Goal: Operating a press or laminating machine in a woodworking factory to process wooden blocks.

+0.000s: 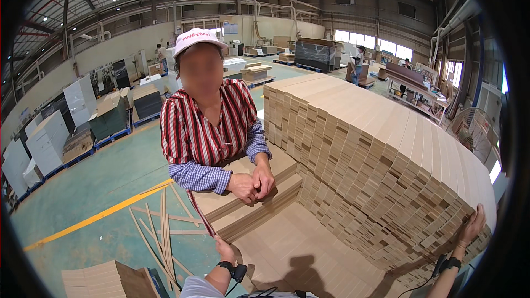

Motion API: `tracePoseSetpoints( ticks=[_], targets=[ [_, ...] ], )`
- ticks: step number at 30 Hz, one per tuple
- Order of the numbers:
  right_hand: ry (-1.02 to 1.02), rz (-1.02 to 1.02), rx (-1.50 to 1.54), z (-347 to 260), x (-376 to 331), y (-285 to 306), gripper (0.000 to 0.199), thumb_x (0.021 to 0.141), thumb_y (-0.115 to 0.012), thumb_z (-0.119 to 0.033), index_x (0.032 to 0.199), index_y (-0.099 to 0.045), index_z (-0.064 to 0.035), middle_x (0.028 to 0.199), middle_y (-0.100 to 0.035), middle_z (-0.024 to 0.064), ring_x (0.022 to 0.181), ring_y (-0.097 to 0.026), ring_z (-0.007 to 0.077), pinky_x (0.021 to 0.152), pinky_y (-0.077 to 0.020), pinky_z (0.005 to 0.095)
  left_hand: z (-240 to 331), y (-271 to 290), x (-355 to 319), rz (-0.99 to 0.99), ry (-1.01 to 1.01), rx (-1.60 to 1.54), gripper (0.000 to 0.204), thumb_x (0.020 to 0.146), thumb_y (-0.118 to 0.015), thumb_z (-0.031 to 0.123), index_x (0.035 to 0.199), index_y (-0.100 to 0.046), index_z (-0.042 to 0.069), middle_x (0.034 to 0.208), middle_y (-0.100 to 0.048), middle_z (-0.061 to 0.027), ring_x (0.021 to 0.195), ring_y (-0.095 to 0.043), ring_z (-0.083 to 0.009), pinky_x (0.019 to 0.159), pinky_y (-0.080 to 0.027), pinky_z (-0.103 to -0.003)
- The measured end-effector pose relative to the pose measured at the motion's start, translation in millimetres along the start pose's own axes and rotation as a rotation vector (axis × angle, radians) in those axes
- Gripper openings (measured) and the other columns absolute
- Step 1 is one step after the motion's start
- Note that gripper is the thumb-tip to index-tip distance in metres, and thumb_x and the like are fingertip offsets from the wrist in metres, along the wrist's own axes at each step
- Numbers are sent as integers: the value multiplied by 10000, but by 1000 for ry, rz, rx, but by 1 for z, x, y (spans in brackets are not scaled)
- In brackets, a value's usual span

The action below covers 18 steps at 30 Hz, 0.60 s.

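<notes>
Plainly, your right hand (473, 226) rests open against the near end of the tall stack of narrow, wood-brown strips (353, 160), whose ridged side stretches ahead-left of it. Your left hand (224, 250) is at the near corner of the stepped pile of smooth, flat boards (259, 209); I cannot tell its grip.

Your right hand (475, 223) rests on the near end of the tall stack (353, 157), while your left hand (225, 249) is at the near corner of the low stack (256, 201), its fingers partly hidden. Facing you, a co-worker (212, 116) in a striped shirt and white cap (197, 38) leans over the low stack, hands together. To your left, loose strips (164, 226) lie crossed on the green floor (118, 187) near a yellow line (99, 218).
</notes>
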State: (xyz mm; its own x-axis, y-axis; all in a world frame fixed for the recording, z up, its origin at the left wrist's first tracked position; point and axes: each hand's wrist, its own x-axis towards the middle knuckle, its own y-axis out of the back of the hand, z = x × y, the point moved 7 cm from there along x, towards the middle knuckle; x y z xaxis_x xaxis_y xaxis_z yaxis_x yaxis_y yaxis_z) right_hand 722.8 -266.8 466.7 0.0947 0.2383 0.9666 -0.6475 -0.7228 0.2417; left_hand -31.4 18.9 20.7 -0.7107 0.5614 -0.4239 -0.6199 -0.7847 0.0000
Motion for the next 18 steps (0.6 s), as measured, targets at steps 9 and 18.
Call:
tracePoseSetpoints(
  ticks=[9, 18],
  targets=[
    [3, 2, 1, 0, 0, -2, 324, 909, -338, -237, 1084, -503, -20, 1113, -509, 122, 1044, -446, 284, 905, -314, 366, -19, 0, 27, -16, -45, 38, 683, 847, -271, 558, 1149, -443, -30, 1130, -493, -155, 1022, -473, -269, 876, -351, -343],
    [24, 12, 4, -2, 1, -1, 321, 911, -332, -233, 1084, -502, -24, 1116, -507, 119, 1040, -446, 282, 899, -314, 366, -5, 1, 13, 54, -103, 36, 681, 859, -248, 519, 1077, -487, -80, 1079, -510, -248, 1020, -461, -367, 887, -335, -380]
  ],
)
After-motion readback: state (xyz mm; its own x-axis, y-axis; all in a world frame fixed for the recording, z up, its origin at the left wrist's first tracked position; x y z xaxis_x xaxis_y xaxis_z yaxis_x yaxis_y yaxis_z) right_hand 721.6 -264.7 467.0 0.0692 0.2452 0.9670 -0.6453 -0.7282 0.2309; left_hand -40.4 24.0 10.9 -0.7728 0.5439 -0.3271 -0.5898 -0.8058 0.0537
